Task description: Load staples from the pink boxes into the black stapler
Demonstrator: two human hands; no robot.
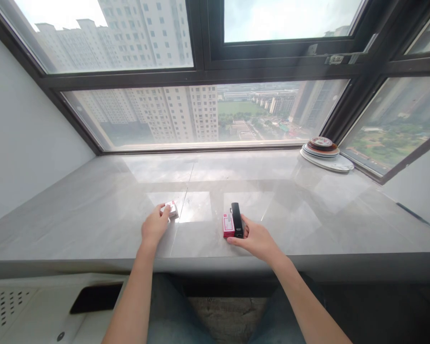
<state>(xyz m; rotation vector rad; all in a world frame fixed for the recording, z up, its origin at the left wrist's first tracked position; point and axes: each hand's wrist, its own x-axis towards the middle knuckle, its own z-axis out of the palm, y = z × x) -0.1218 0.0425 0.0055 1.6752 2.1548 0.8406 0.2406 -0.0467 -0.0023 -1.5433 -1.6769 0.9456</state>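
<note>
My left hand [155, 225] is closed on a small white box with red marks [172, 209], with fingers and thumb around its left side on the grey counter. To the right, a black stapler [237, 219] lies lengthwise away from me. A pink-and-white small box [228, 224] sits against the stapler's left side. My right hand [257, 240] is closed at the near end of these two: its fingers curl against the stapler's right side and its thumb reaches the near edge of the pink-and-white box. Part of the fingers is hidden.
The grey stone counter [103, 210] runs below large dark-framed windows [200, 76]. A stack of plates [326, 155] stands in the far right corner. A dark thin strip [415, 215] lies along the right wall. Under the counter, at lower left, is a white perforated panel [32, 310].
</note>
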